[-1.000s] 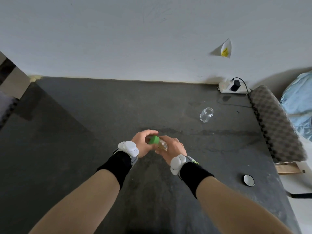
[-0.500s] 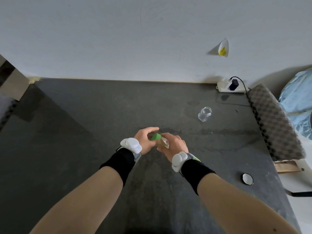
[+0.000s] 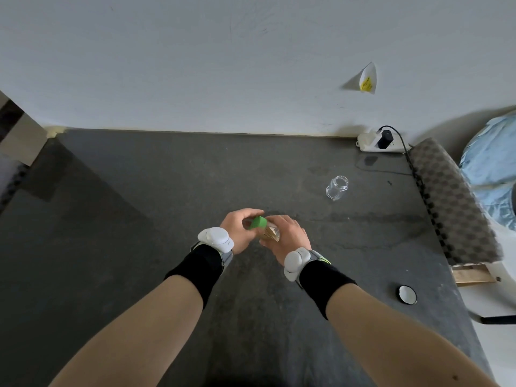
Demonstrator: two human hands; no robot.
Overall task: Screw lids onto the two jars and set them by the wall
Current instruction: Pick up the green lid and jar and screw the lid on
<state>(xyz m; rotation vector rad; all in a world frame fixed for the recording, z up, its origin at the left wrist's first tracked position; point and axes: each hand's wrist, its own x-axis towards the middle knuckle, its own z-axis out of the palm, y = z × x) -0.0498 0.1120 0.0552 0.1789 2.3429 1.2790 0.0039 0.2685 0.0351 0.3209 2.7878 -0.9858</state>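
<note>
Above the middle of the dark table (image 3: 139, 247), both hands meet around a small glass jar (image 3: 271, 233), which lies tilted toward the left. My right hand (image 3: 287, 237) wraps the jar's body. My left hand (image 3: 240, 229) pinches the green lid (image 3: 258, 222) that sits on the jar's mouth. A second clear jar (image 3: 337, 187) stands upright without a lid, farther back and to the right. Its lid (image 3: 407, 294), black-rimmed with a white inside, rests near the table's right edge. The white wall (image 3: 195, 79) rises behind the table.
A white power strip (image 3: 375, 141) with a black plug and cable lies by the wall at the back right. A checkered cushion (image 3: 452, 202) runs along the right edge, with blue fabric (image 3: 491, 169) beyond it. A paper scrap (image 3: 368, 79) is stuck to the wall.
The hands stay together on the jar and green lid, with only slight shifts of the left fingers around the lid. The view has drifted a little.
</note>
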